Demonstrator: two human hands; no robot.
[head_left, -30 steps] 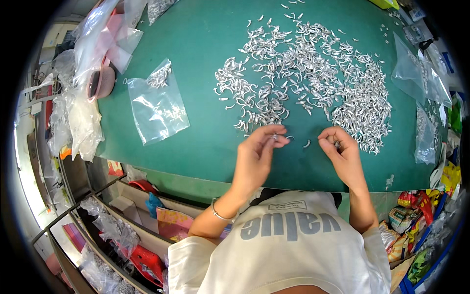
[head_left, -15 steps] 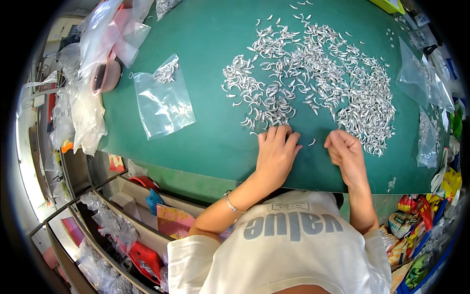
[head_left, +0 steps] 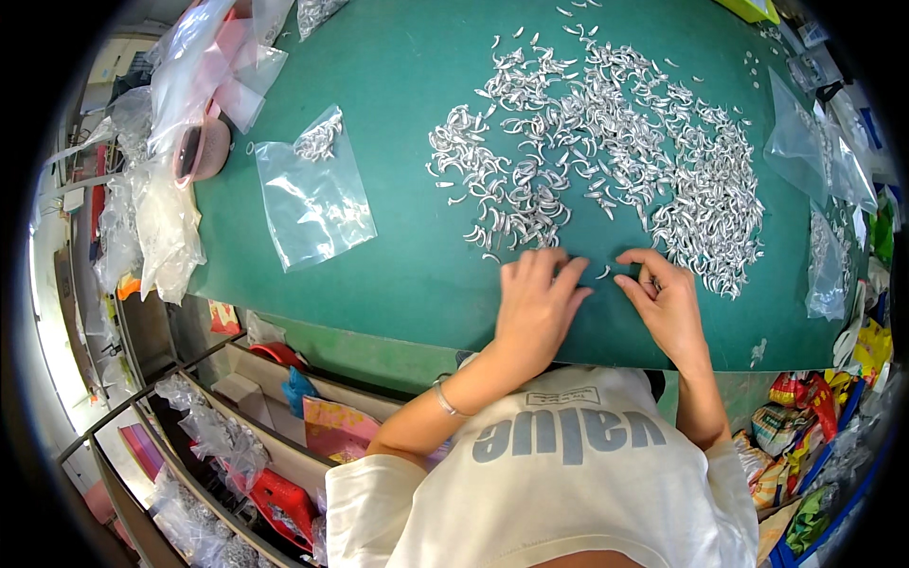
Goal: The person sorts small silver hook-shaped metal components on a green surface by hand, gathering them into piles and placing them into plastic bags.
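Observation:
Many small curved silver metal pieces (head_left: 620,123) lie in loose heaps across the green tabletop (head_left: 417,57). My left hand (head_left: 538,301) rests just below the left heap, knuckles up and fingers curled downward. Its fingertips are hidden, so I cannot make out what they hold. One single curved piece (head_left: 603,272) lies on the table between my hands. To the right of it is my right hand (head_left: 668,308), its thumb and index finger spread apart towards that piece. Its other fingers are bent in, partly out of sight. A clear plastic bag (head_left: 317,213) with some silver pieces lies to the left.
At the far left edge are a pink container (head_left: 216,150) and crumpled plastic bags (head_left: 169,222). More clear bags (head_left: 795,142) lie along the right edge. A yellow-green tray (head_left: 750,8) stands at the far right. Below the table's left side is an open drawer (head_left: 251,388).
My right hand has opened its thumb and index finger, which were closed together. My left thumb and index finger have shifted slightly right, towards the single piece.

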